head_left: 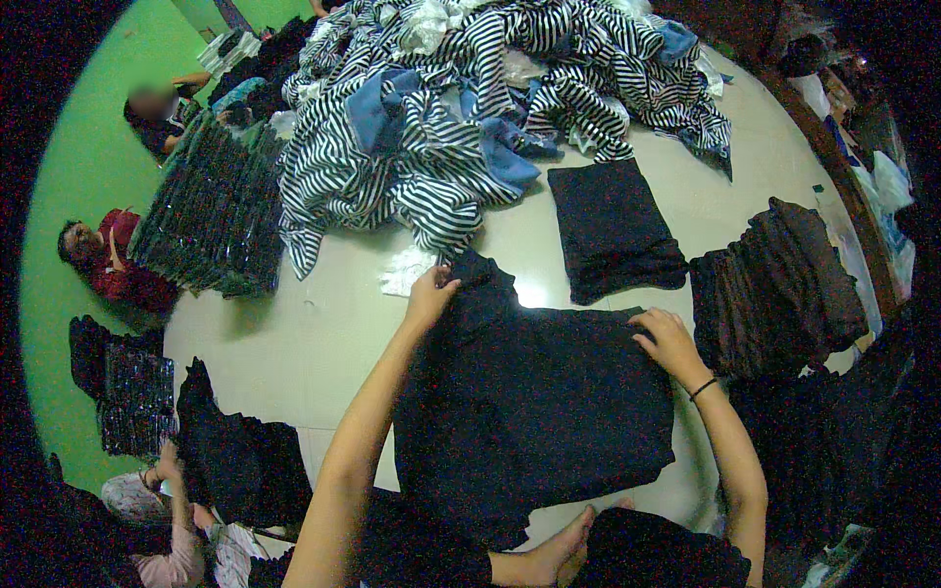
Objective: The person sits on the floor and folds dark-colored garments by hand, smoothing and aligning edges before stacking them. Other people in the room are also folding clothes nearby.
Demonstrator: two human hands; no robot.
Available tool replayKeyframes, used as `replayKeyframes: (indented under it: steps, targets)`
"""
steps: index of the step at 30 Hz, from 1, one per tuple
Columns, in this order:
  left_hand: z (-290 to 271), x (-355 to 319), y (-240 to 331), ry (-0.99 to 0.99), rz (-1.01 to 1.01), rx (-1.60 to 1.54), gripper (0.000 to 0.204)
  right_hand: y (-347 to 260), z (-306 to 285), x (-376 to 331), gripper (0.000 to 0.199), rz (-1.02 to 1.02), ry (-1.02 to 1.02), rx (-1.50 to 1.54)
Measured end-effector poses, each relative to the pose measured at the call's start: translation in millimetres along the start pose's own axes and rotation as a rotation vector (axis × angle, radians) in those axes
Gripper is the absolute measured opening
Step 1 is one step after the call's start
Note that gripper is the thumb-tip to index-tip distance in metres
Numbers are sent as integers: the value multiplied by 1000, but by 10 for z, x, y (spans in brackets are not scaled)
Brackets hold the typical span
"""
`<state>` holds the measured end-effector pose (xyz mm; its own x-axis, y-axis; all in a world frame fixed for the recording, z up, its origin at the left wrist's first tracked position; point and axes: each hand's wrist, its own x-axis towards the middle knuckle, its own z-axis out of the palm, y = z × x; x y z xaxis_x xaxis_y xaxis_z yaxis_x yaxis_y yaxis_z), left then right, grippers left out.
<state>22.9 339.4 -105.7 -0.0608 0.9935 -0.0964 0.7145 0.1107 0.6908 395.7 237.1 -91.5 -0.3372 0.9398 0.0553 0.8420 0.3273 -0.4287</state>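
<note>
A black garment (539, 412) lies spread in front of me on the pale tiled floor, its dark cloth hiding its exact cut. At a narrow part that sticks up from its far left corner, my left hand (433, 298) is closed on the cloth, thumb against fingers. Along the far right edge, my right hand (671, 343) grips the fabric with bent fingers. Just beyond the garment is a folded black garment (616, 230), lying flat and apart from both hands. A small white lacy piece (406, 271) rests near my left hand.
A big heap of striped black-and-white cloth (392, 147) with denim pieces fills the far side. Stacks of bagged dark garments (211, 206) stand left, with people beside them. A brown-black stack of folded garments (774, 289) is at right. My bare foot (564, 561) is close below the garment.
</note>
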Motion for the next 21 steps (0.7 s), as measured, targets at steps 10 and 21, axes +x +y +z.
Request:
replayKeyframes:
  steps: [10,21]
  targets:
    - [-475,-1176,-3,112,42,-549,10,-259,8,-560,25,-38,195,-3]
    - [-326,-2258,-142,85,208,23,19,-495,139,-989,42,142,33,-44]
